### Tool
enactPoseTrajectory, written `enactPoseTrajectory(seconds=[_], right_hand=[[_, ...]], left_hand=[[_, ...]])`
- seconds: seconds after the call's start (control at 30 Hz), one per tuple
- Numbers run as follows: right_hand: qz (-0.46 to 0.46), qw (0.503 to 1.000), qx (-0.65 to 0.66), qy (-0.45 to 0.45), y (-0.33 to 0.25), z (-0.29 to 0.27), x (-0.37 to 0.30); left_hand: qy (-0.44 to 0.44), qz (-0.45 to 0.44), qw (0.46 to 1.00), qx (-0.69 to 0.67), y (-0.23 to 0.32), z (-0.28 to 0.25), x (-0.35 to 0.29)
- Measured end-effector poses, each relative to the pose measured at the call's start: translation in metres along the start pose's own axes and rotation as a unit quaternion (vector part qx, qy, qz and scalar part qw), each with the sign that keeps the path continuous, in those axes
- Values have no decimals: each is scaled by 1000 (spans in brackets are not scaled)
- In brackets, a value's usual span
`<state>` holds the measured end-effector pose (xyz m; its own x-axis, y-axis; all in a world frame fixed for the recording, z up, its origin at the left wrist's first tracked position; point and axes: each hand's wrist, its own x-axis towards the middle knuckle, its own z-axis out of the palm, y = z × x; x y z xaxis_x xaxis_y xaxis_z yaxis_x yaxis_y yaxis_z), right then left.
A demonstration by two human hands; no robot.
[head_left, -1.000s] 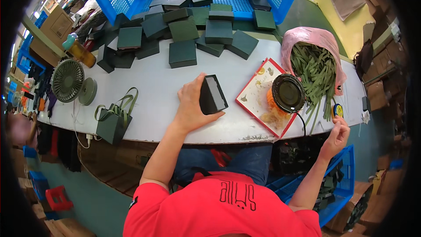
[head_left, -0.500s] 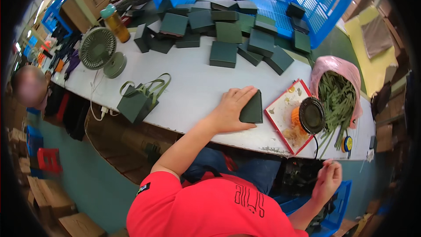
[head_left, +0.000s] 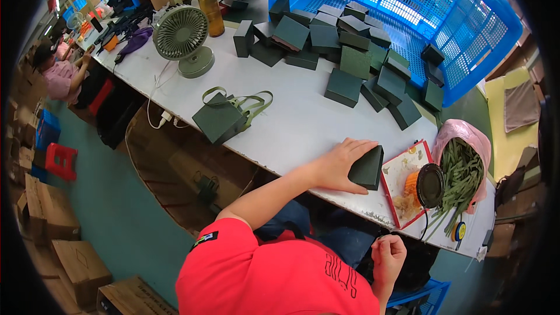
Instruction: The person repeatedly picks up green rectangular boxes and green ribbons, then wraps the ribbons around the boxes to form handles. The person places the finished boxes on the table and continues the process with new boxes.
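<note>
On table (head_left: 303, 122): left hand (head_left: 336, 167) clamped on green box (head_left: 368, 170).
Likely steadying; next needs firm hold. Right hand (head_left: 389, 256) curled, can't tell contents.

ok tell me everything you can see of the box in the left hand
The box is dark green and squarish, with flat faces and straight edges; it looks like covered card. No opening shows from here; its underside is hidden. It rests on the white table near the front edge, just left of the tray. The left hand spans it, fingers at its far side, thumb at its near side.
</note>
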<state>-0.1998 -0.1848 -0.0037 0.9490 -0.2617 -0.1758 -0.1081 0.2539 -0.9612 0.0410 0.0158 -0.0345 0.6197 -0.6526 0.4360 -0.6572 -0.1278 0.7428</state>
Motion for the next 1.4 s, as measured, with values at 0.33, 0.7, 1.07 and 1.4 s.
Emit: enactPoseTrajectory(seconds=[0.33,0.7,1.07,1.4], right_hand=[[-41,992,30,113,6,5,7],[-78,984,-116,107,19,5,11],[-17,976,-87,200,-4,-30,29],[-61,963,84,248,-7,-59,52]], left_hand=[[-340,41,820,-459,43,6,-16],[-396,83,810,-425,60,18,-3],[-176,-8,967,182,41,0,5],[-178,-59,956,224,34,11,7]])
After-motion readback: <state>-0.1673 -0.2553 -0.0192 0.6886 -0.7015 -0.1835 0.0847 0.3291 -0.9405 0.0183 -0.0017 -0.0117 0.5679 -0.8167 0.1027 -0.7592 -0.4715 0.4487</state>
